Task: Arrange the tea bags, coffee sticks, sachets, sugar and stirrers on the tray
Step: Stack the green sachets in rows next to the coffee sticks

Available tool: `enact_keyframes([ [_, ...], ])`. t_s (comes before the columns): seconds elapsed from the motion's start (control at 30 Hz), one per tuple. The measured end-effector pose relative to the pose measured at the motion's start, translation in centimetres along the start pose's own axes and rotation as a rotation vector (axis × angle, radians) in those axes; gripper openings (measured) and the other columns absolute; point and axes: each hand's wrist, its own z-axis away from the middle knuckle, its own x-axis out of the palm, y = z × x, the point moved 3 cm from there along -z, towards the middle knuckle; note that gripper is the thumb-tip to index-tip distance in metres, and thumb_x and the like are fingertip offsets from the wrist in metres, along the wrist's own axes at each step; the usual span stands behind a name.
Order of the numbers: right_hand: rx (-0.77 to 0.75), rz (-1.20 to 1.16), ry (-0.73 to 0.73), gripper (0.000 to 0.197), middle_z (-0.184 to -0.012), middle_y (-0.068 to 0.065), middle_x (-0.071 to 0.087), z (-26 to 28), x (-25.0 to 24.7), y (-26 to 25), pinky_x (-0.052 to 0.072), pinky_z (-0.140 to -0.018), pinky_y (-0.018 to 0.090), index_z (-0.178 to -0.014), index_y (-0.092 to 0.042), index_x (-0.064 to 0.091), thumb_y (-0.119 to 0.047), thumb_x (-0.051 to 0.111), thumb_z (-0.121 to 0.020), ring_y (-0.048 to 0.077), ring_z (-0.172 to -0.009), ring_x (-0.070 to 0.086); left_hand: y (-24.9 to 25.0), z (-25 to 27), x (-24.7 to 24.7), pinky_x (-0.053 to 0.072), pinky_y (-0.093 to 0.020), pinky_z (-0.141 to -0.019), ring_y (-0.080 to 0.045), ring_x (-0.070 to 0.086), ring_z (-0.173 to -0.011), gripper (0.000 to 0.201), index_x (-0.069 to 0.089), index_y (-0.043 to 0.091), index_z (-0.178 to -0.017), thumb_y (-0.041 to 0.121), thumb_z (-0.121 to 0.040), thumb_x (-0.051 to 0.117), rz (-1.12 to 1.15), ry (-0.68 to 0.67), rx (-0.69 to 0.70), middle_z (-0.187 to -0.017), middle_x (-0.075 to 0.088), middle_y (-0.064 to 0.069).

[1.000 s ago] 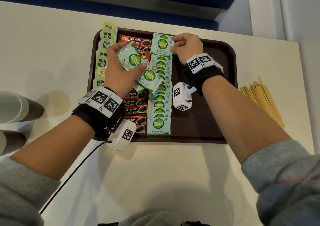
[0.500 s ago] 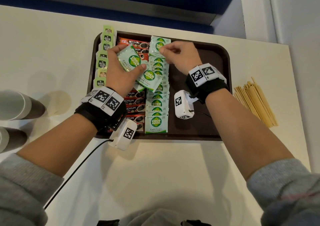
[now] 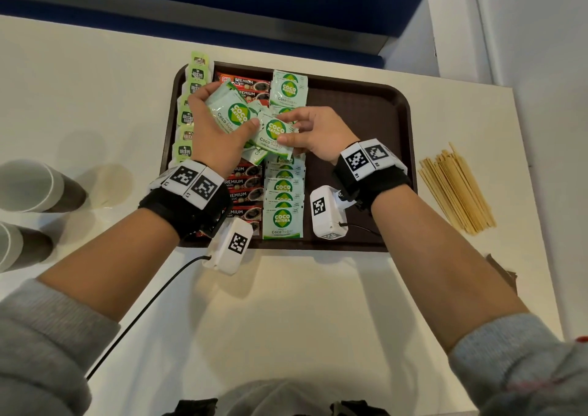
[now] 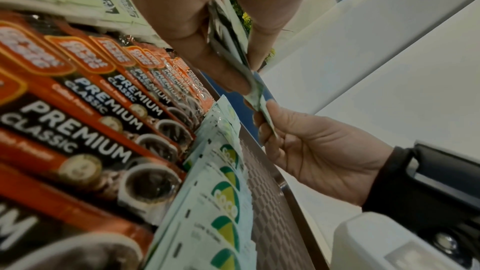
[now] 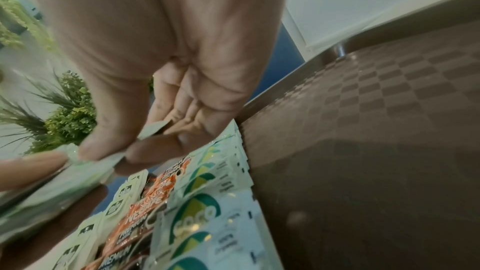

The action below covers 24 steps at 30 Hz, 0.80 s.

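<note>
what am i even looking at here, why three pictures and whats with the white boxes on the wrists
No robot here: a person is sorting drink supplies, filmed by a head camera looking down and one camera strapped to each wrist; those are the white boxes. A brown tray on a white table holds rows of tea bags, coffee sticks and Coco Sugar sachets. The left hand grips a stack of sachets; the right hand pinches one sachet from it. Wooden stirrers lie beside the tray, paper cups at far left.
</note>
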Motion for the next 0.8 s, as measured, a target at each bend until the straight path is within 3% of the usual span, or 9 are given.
enact_keyframes([
  [0.1,-0.004,-0.032,0.042,0.036,-0.121,0.012,0.059,-0.3,-0.6,0.5,0.056,-0.084,0.032,-0.112,-0.020,0.061,-0.006,0.071,-0.080,0.021,-0.112,0.057,-0.1,-0.1,0.0,0.055,-0.025,-0.084,-0.021,0.060,-0.108,0.064,0.029,0.018,-0.120,-0.003,-0.077,0.071,0.020,-0.011,-0.011,-0.132,0.045,-0.018],
  [0.17,-0.018,-0.064,0.105,0.033,-0.120,0.013,0.062,-0.5,-1.1,0.7,0.054,-0.089,0.036,-0.106,-0.021,0.061,-0.006,0.072,-0.079,0.024,-0.114,0.058,-0.2,-0.1,-0.1,0.055,-0.026,-0.085,-0.022,0.061,-0.109,0.065,0.030,0.021,-0.118,0.001,-0.074,0.073,0.019,-0.016,-0.020,-0.133,0.045,-0.019],
  [0.3,-0.003,-0.129,0.291,0.024,-0.090,0.008,0.070,-1.1,-2.8,0.9,0.054,-0.065,0.021,-0.096,-0.009,0.059,-0.005,0.073,-0.078,0.012,-0.074,0.066,-0.5,-0.3,-0.4,0.055,-0.028,-0.087,-0.026,0.060,-0.111,0.064,0.030,0.021,-0.117,-0.001,-0.074,0.072,0.007,-0.017,-0.023,-0.132,0.045,-0.020],
  [0.47,0.033,-0.083,0.463,0.024,-0.085,0.004,0.070,-2.8,-4.7,0.9,0.053,-0.062,0.020,-0.078,-0.020,0.055,-0.010,0.076,-0.076,0.012,-0.071,0.067,-0.6,-0.6,-0.5,0.055,-0.029,-0.087,-0.024,0.061,-0.109,0.063,0.030,0.022,-0.117,-0.003,-0.075,0.071,-0.004,-0.003,-0.027,-0.131,0.046,-0.019],
  [0.67,0.020,0.069,0.442,0.016,-0.100,0.009,0.070,-5.1,-4.9,1.0,0.055,-0.086,0.035,-0.096,-0.019,0.066,-0.020,0.072,-0.082,0.021,-0.093,0.067,-0.8,-0.8,-0.6,0.055,-0.037,-0.090,-0.022,0.061,-0.109,0.064,0.031,0.025,-0.116,0.002,-0.073,0.073,0.009,-0.015,-0.046,-0.131,0.046,-0.016],
  [0.8,-0.006,0.162,0.373,0.021,-0.103,0.011,0.070,-6.0,-4.5,0.9,0.054,-0.088,0.035,-0.108,-0.014,0.068,-0.016,0.065,-0.087,0.021,-0.096,0.067,-0.9,-1.0,-0.6,0.055,-0.038,-0.090,-0.022,0.062,-0.109,0.064,0.032,0.027,-0.115,0.002,-0.073,0.073,0.011,-0.023,-0.052,-0.131,0.046,-0.016],
])
